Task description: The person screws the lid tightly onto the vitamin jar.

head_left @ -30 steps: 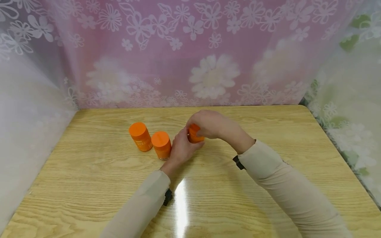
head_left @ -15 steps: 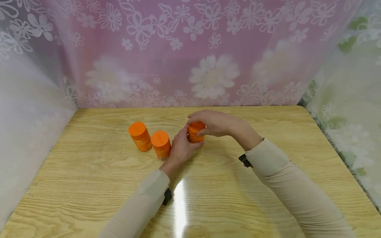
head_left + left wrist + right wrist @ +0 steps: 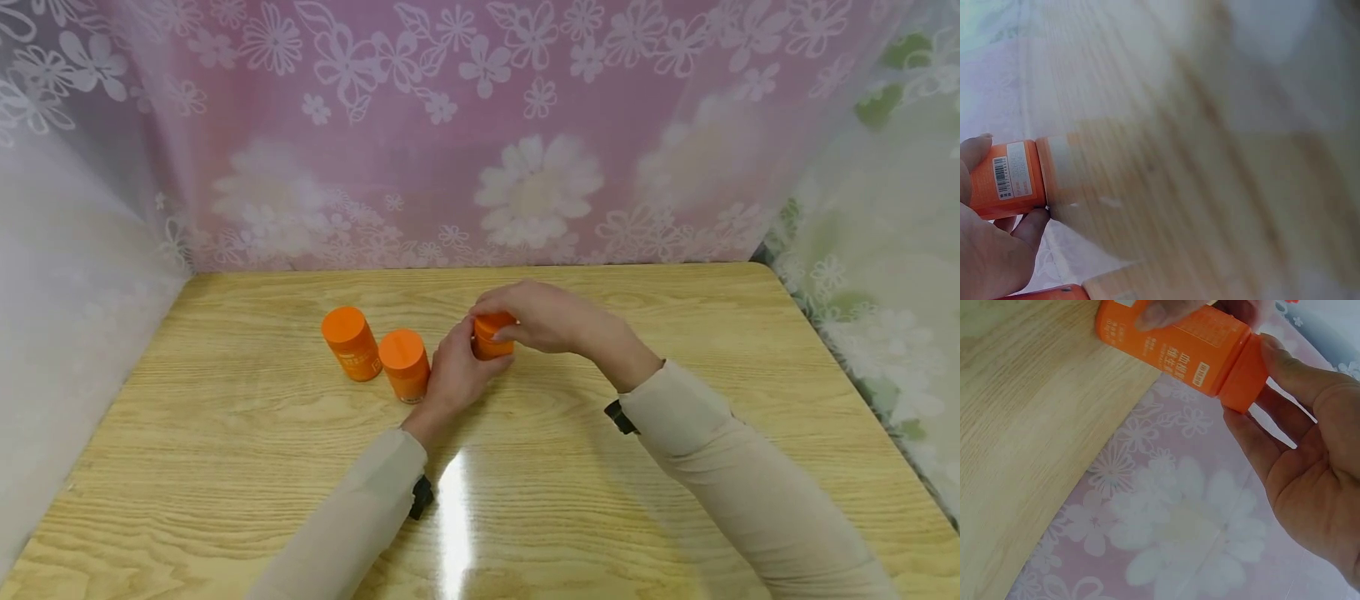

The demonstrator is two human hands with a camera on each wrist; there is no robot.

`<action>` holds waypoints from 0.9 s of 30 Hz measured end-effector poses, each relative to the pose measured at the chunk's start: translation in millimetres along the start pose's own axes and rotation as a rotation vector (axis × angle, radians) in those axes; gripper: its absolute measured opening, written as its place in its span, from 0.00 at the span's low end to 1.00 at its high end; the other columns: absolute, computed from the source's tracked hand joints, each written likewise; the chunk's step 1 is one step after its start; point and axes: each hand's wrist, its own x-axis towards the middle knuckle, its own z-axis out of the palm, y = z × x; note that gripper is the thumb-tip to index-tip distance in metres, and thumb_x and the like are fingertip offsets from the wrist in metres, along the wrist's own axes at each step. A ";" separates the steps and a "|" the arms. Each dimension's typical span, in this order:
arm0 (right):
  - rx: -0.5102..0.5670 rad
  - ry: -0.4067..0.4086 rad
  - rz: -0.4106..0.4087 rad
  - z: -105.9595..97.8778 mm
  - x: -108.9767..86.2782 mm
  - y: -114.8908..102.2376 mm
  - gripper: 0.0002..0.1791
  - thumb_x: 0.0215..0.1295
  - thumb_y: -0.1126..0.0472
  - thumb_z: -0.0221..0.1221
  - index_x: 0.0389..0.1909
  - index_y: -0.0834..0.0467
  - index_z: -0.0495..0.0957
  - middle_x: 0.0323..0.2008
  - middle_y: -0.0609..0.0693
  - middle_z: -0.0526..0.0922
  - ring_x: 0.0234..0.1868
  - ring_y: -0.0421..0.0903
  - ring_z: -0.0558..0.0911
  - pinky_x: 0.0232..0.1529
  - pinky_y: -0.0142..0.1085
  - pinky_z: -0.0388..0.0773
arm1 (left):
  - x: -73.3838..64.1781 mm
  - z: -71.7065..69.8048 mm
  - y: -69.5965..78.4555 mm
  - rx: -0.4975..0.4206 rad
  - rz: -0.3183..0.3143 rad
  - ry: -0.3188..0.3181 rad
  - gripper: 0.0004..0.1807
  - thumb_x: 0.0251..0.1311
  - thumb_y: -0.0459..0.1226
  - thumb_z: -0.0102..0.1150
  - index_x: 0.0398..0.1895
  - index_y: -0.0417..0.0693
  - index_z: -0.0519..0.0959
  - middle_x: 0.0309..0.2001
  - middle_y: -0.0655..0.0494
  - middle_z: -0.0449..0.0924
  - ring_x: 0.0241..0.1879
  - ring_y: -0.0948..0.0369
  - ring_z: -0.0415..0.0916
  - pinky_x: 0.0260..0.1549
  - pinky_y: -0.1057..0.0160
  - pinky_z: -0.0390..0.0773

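Observation:
An orange pill bottle point(image 3: 1172, 347) stands on the table, printed with white lettering. My left hand point(image 3: 457, 367) grips its body low down, thumb on the near side. In the left wrist view a barcode label point(image 3: 1012, 172) shows on the bottle between thumb and fingers. From above, my right hand point(image 3: 551, 315) pinches the orange cap point(image 3: 1244, 378) with curled fingers and thumb. The cap sits on the bottle's neck. Beside my left hand stand two more orange bottles, one close to the wrist point(image 3: 405, 367) and one farther left point(image 3: 351, 343), both with caps on.
The wood-grain table point(image 3: 225, 467) carries a bright glare streak in front of the hands. A pink floral curtain point(image 3: 420, 150) hangs along the back edge, with pale floral sheets at both sides.
My right hand loosened and drew back slightly from the cap, its wrist shifting right, then the fingers closed round the cap again. My left hand and the bottles have stayed in place.

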 end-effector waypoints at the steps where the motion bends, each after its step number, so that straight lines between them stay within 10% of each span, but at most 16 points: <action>1: -0.008 0.003 0.004 0.5 -0.5 -0.3 0.20 0.64 0.66 0.61 0.58 0.57 0.76 0.55 0.50 0.78 0.55 0.49 0.76 0.57 0.42 0.71 | 0.0 0.2 0.3 0.001 0.001 0.000 0.34 0.52 0.42 0.71 0.62 0.47 0.68 0.53 0.53 0.75 0.50 0.57 0.75 0.54 0.58 0.72; 27: 0.110 0.137 0.063 19.7 -7.1 9.5 0.24 0.64 0.61 0.62 0.61 0.57 0.73 0.59 0.52 0.74 0.57 0.48 0.74 0.57 0.42 0.70 | -1.9 0.9 9.7 0.004 -0.031 0.003 0.41 0.51 0.37 0.71 0.67 0.45 0.59 0.55 0.49 0.74 0.50 0.54 0.74 0.52 0.55 0.74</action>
